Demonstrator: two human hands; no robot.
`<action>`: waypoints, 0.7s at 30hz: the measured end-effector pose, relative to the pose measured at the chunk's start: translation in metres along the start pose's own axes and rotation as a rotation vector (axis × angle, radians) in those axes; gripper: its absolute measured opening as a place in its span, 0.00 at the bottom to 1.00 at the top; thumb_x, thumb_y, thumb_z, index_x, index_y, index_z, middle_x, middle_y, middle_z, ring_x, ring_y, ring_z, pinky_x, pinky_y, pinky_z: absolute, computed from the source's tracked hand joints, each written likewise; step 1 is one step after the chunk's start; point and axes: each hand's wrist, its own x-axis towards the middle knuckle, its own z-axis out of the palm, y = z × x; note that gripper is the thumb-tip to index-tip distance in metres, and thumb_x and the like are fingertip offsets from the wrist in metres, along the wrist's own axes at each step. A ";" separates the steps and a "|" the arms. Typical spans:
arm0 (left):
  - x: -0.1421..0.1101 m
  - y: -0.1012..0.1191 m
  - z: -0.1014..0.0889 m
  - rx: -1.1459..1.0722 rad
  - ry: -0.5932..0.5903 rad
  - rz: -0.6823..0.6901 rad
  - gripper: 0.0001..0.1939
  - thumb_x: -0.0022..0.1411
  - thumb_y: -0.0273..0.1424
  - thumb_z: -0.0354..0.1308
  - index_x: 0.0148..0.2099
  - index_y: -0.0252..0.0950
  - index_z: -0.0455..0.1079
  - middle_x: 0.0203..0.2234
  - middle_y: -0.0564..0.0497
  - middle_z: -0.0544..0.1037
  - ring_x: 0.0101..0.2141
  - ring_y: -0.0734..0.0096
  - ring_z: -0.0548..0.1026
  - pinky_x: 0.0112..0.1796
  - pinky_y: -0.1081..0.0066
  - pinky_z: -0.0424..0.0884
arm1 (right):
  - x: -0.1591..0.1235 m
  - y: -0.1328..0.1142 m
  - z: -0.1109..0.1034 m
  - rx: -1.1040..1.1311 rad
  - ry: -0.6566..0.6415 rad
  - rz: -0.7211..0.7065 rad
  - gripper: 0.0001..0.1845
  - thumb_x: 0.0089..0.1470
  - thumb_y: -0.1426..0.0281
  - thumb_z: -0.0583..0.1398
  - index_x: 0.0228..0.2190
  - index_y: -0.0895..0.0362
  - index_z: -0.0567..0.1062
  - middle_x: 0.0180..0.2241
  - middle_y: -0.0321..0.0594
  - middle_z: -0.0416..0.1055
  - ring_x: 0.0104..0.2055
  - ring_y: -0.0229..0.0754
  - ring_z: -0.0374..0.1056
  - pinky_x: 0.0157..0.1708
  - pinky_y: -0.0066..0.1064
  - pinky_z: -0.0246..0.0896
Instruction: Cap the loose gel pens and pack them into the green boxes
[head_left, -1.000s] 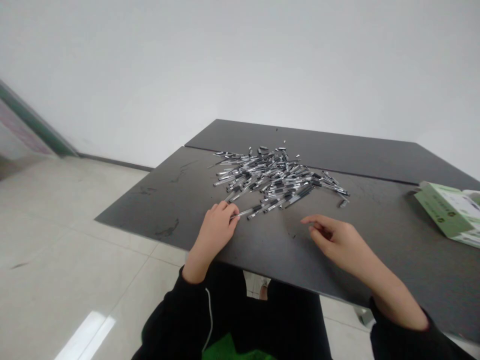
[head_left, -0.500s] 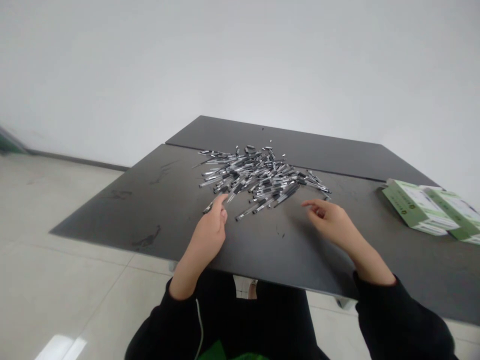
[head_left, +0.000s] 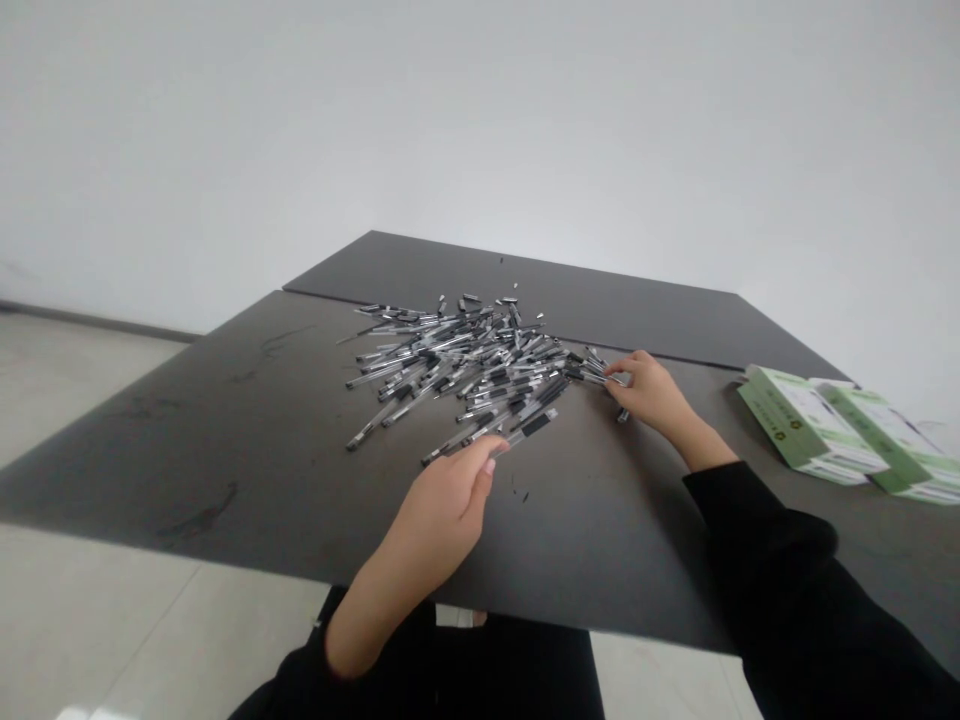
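A large heap of clear pens with black grips (head_left: 450, 365) lies spread over the dark table. My left hand (head_left: 450, 495), near the front of the heap, is closed on a pen (head_left: 529, 430), whose black-and-clear end points up and to the right. At the heap's right edge my right hand (head_left: 649, 390) reaches down, thumb and fingers bent together over the outermost pens. Its fingertips touch something there, but I cannot make out exactly what they grip. A dark small end, perhaps a cap (head_left: 623, 415), shows below those fingers.
Green-and-white boxes (head_left: 814, 420) lie at the right of the table (head_left: 285, 480). Loose short black pieces (head_left: 471, 298) are scattered behind the heap. A seam runs across the tabletop, and a white wall (head_left: 480, 120) stands behind it.
My left hand has moved right and now has a pen in it. My right hand has moved forward to the pens at the heap's right edge. The view has shifted slightly.
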 end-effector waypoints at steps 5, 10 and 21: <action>0.020 0.008 -0.021 -0.125 -0.102 -0.008 0.08 0.73 0.31 0.41 0.42 0.40 0.60 0.31 0.54 0.79 0.29 0.69 0.75 0.36 0.66 0.67 | 0.000 0.001 -0.008 0.035 0.022 0.008 0.17 0.53 0.67 0.59 0.42 0.58 0.82 0.41 0.46 0.75 0.36 0.46 0.70 0.41 0.36 0.65; 0.077 0.001 -0.047 -0.191 -0.060 0.037 0.06 0.72 0.30 0.42 0.38 0.41 0.56 0.28 0.54 0.79 0.27 0.70 0.75 0.36 0.67 0.67 | 0.006 -0.022 -0.038 0.119 -0.023 0.094 0.17 0.54 0.67 0.57 0.41 0.57 0.82 0.33 0.43 0.77 0.30 0.44 0.70 0.35 0.33 0.63; 0.124 -0.070 -0.128 -0.220 0.404 -0.069 0.17 0.66 0.31 0.47 0.24 0.38 0.60 0.15 0.57 0.60 0.18 0.76 0.58 0.22 0.72 0.53 | 0.037 -0.096 -0.034 0.090 -0.226 -0.131 0.15 0.56 0.70 0.57 0.38 0.53 0.83 0.26 0.40 0.76 0.27 0.46 0.70 0.31 0.35 0.62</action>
